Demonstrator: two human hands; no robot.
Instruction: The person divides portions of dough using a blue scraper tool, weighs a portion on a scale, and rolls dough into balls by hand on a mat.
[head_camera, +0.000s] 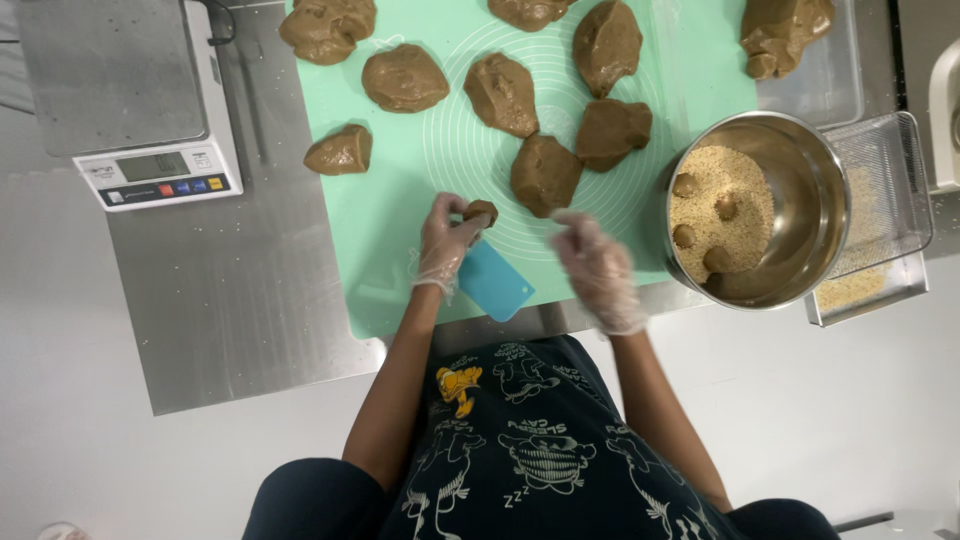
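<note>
My left hand (445, 240), in a clear plastic glove, pinches a small brown dough piece (481, 211) just above the mint-green silicone mat (400, 160). My gloved right hand (597, 265) hovers beside it over the mat's near edge, fingers loosely curled and holding nothing. A blue plastic scraper (492, 281) lies on the mat between my hands. Several large brown dough lumps (545, 172) rest further back on the mat. To the right stands a steel bowl (810, 180) of pale crumbs with several small dough balls (726, 208) in it.
A digital scale (130, 90) sits at the far left on the steel table (230, 300). A metal mesh tray (885, 200) with crumbs stands right of the bowl. Another tray (835, 75) at the back right carries a dough lump (780, 30).
</note>
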